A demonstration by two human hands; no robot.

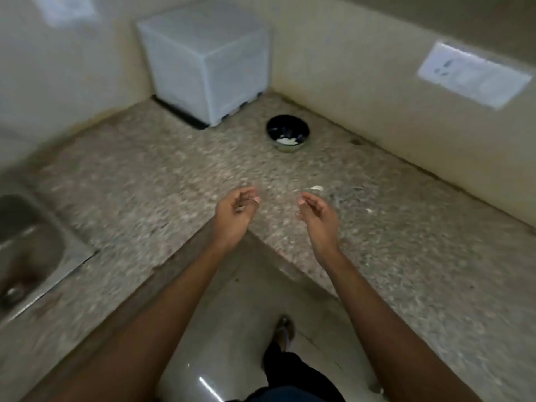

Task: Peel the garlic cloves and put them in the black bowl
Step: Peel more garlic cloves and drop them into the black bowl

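Speckled stone counter (377, 256) bears black bowl (287, 134), white box (207, 62), garlic scraps (316, 188).

head view | one wide-angle camera | looks forward and down | above corner bench (179, 181) | both forearms close below lens

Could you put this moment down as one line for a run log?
left hand: loosely curled, empty | right hand: same | black bowl: white pieces inside | garlic scrap: on counter
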